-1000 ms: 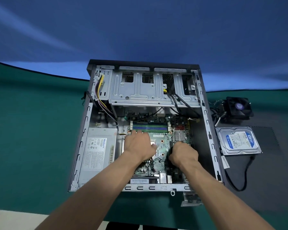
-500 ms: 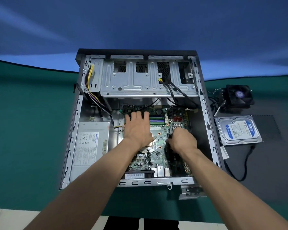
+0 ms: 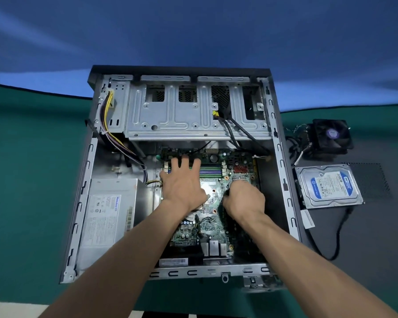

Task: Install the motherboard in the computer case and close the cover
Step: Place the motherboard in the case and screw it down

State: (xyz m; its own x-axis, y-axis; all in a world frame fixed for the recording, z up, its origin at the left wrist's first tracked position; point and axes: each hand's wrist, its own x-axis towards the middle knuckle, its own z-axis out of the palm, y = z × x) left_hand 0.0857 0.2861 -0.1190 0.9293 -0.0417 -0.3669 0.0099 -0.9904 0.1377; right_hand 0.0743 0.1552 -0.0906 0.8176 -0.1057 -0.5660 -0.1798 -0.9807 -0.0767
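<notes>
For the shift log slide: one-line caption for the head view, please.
Left hand pressing flat and right hand curled on the motherboard inside the open computer case.

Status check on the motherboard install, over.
Left hand flat on motherboard, right hand curled at its right edge. Board down inside case, cover off. Black cables drape over far edge.

Two bare forearms are seen, with no sleeves, gloves, watch or rings worn. The left hand (image 3: 182,187) and right hand (image 3: 245,198) are uncovered, and the fingernails are kept short.
</notes>
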